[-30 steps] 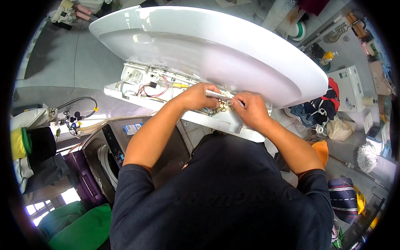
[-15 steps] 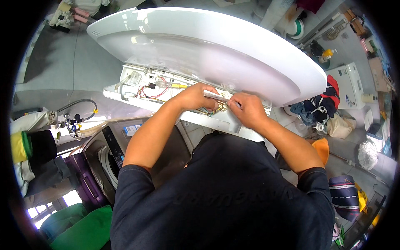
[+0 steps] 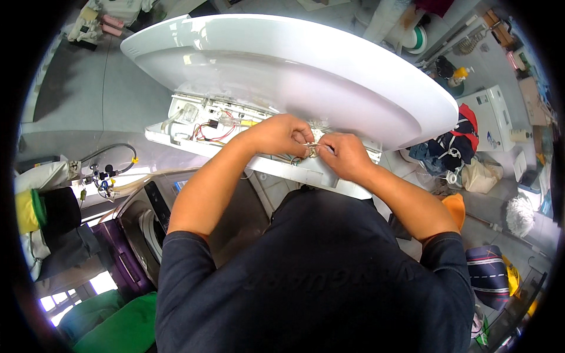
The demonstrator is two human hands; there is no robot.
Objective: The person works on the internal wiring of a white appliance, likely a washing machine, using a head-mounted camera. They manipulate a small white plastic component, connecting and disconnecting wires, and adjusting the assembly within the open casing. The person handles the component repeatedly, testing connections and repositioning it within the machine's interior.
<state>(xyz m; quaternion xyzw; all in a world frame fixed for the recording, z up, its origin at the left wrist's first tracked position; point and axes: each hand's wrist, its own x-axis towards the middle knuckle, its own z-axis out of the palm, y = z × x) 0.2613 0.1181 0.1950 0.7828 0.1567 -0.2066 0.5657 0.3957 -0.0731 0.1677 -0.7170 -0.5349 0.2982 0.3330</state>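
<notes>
My left hand and my right hand meet over a white open housing, both closed in pinches on a thin pale piece among small wires and parts. I cannot make out whether it is a wire or a strip. Coloured wires, a black component and a yellow part show in the housing's left half. A large glossy white curved panel stands raised behind it. My fingers hide much of what lies at the right half.
A washing machine, a purple suitcase and hoses with a valve are at the left. At the right are piled clothes, a white appliance, an orange plastic item and a white mop head.
The flat pale strip seen across my fingers earlier now shows only as a thin piece between my fingertips. My left hand has shifted slightly, its fingertips nearer my right hand's.
</notes>
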